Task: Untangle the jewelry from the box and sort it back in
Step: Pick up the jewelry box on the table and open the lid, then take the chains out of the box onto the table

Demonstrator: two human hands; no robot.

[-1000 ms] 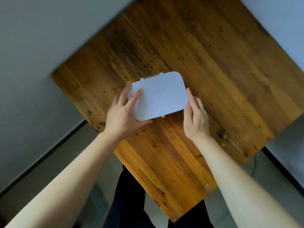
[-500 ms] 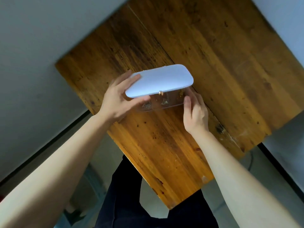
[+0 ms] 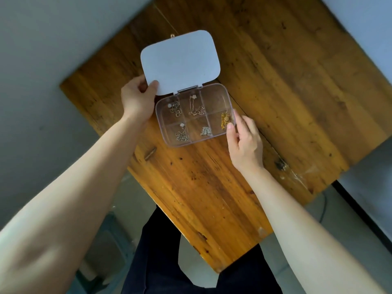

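Observation:
A clear plastic jewelry box (image 3: 214,98) lies open on the wooden table, its white lid (image 3: 180,62) swung back flat. It has six compartments. Silver rings (image 3: 175,109), a thin pinkish chain (image 3: 196,109), a silver pendant chain (image 3: 182,134), a small silver chain (image 3: 205,131) and a gold chain (image 3: 225,120) lie in five of them; the far right one looks empty. My left hand (image 3: 137,98) pinches the lid's near left corner. My right hand (image 3: 244,141) touches the box's right wall beside the gold chain, thumb on the rim.
The worn wooden table (image 3: 212,177) has bare surface in front of and to the right of the box. Its near edge runs diagonally above my dark trousers (image 3: 169,262). Grey walls flank the table on the left and far right.
The lid went from shut to fully open, swung back by my left hand. My right hand stayed at the box's right side. The compartments and jewelry are now exposed.

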